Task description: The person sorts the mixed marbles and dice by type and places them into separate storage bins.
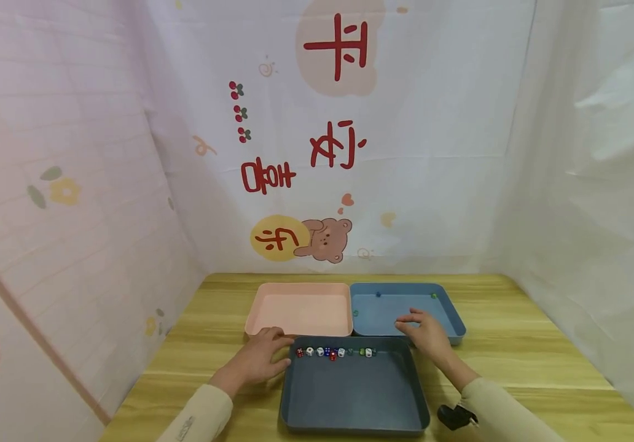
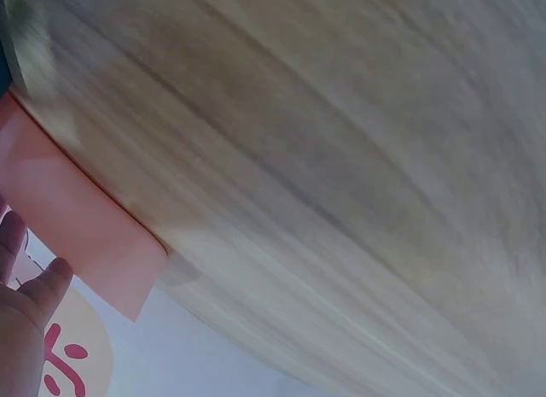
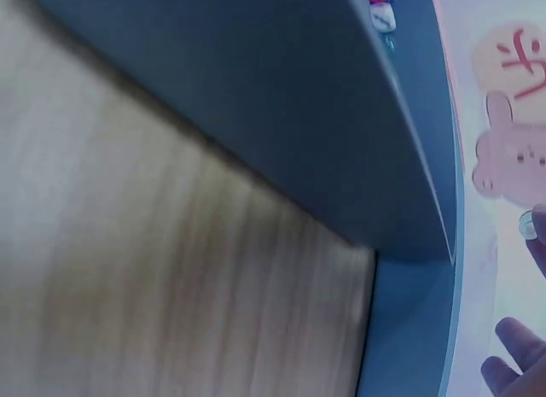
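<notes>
My right hand (image 1: 427, 334) is above the near edge of the blue tray (image 1: 452, 307), pinching a small pale die (image 3: 528, 225) at its fingertips. Its other fingers (image 3: 517, 333) are spread apart. Several dice lie in a row along the far side of the dark grey-blue tray (image 1: 352, 399): red, white, blue and green ones. A red die (image 1: 333, 356) sits slightly nearer than the row. At that tray's upper left corner, my left hand (image 1: 258, 356) rests with loosely bent fingers touching the rim. Inside the blue tray are a blue die (image 1: 378, 294), a green die (image 1: 434, 296) and a darker green die (image 1: 356, 313).
A pink tray (image 1: 300, 307) stands left of the blue one, both behind the dark tray. A black object (image 1: 455, 417) lies by the right sleeve. The wood-grain table (image 1: 521, 356) is bordered by printed white cloth (image 1: 433, 184) at the back and sides.
</notes>
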`<act>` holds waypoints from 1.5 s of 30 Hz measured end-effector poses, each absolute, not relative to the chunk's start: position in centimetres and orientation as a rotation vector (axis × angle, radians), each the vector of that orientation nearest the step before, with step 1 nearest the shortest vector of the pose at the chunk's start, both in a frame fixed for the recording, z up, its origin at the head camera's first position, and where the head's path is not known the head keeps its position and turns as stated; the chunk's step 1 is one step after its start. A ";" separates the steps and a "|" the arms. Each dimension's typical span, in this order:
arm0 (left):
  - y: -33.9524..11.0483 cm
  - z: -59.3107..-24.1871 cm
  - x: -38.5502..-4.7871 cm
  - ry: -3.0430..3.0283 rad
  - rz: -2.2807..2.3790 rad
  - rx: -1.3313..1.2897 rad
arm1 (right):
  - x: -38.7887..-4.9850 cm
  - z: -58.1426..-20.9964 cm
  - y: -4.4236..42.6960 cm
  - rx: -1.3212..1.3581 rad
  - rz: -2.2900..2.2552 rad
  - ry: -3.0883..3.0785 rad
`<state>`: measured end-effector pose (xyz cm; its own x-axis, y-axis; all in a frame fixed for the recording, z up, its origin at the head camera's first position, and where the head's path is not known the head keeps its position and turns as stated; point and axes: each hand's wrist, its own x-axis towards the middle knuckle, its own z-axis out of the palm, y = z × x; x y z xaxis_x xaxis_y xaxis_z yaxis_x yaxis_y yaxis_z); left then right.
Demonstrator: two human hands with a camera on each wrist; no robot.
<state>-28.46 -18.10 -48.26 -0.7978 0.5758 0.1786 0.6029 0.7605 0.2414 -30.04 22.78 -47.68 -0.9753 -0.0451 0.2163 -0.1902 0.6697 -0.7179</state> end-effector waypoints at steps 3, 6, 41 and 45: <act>-18.4 -48.6 -28.4 -2.853 -0.438 -0.953 | -30.4 -47.6 23.1 0.161 1.222 -2.696; -18.6 -48.9 -28.3 -2.842 -0.429 -0.949 | -31.0 -47.6 23.3 0.145 1.233 -2.683; -18.4 -48.4 -28.4 -2.825 -0.407 -0.964 | -36.8 -48.4 24.1 -0.057 1.344 -2.815; -18.4 -48.3 -28.5 -2.825 -0.396 -0.963 | -36.9 -48.3 24.1 -0.035 1.313 -2.818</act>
